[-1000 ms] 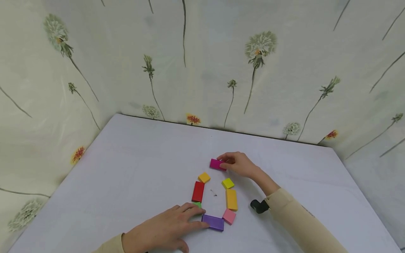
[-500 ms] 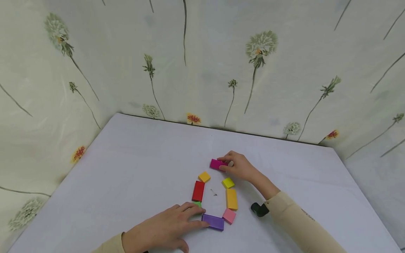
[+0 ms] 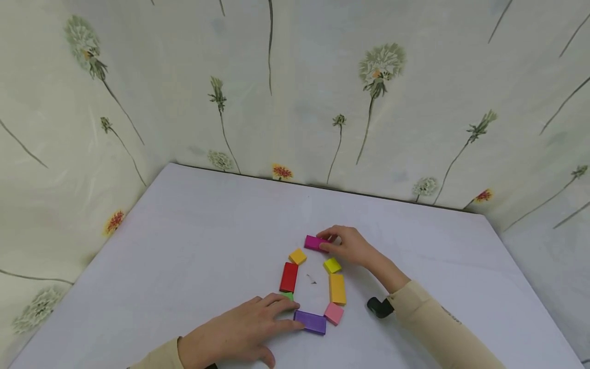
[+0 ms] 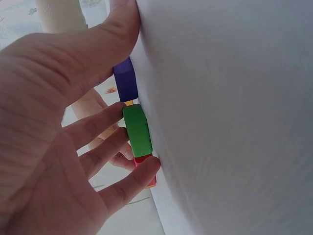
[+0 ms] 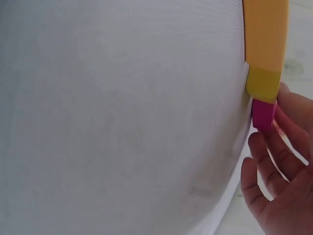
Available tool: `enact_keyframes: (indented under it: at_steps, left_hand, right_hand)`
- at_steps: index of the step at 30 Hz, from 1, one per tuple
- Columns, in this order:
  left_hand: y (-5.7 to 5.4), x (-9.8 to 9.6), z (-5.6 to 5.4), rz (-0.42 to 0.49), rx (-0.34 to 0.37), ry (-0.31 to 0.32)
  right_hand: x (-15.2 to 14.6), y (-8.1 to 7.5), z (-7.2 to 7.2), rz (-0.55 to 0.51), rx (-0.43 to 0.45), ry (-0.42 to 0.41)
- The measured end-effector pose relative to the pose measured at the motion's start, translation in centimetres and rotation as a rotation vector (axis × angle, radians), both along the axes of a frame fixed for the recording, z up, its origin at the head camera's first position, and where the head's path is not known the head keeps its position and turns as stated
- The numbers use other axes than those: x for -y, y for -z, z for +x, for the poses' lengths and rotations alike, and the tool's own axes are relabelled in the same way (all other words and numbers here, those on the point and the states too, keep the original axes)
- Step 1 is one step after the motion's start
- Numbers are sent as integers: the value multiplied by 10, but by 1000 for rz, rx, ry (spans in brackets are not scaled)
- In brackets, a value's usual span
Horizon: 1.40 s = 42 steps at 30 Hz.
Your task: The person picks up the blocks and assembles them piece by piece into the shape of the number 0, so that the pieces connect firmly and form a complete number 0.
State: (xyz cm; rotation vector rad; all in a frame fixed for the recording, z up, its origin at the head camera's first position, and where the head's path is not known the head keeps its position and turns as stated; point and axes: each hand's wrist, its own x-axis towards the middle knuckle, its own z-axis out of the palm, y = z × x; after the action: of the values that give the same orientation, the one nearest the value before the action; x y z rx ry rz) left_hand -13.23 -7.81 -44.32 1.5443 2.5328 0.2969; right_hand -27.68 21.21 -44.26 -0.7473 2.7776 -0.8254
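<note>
Between thumb and fingers, my right hand (image 3: 352,247) pinches the right end of a magenta block (image 3: 312,242) at the far side of a ring of blocks. In the right wrist view, that magenta block (image 5: 262,115) appears just past a yellow block (image 5: 264,84). My left hand (image 3: 244,328) lies at the near left with fingers spread and fairly straight. Its fingertips are at the purple block (image 3: 314,324) and the green block (image 3: 288,295), which the hand partly covers. The left wrist view shows the green block (image 4: 137,129) beside those fingertips.
A red block (image 3: 289,277) and an orange square block (image 3: 297,256) form the ring's left side. On its right lie a yellow square block (image 3: 332,265), an orange-yellow block (image 3: 337,289) and a pink block (image 3: 334,313). A black object (image 3: 380,308) shows at the right sleeve.
My right hand has drawn the magenta block slightly nearer to the ring's other blocks. My left hand and the other blocks have stayed in place.
</note>
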Motion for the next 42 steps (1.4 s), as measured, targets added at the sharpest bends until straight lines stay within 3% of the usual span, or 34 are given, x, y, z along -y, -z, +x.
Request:
enact_keyframes:
  at_steps: [19,30,42]
  left_hand:
    - [2,0,-1,-2,-1,7]
    - [1,1,0,24,-21,20]
    - [1,0,-1,9,3,10]
  right_hand:
    - [-1,-1,14,12,10,-43]
    - [-1,-1,15,6,2,-50]
    - [0,-1,16,-16,23,-59]
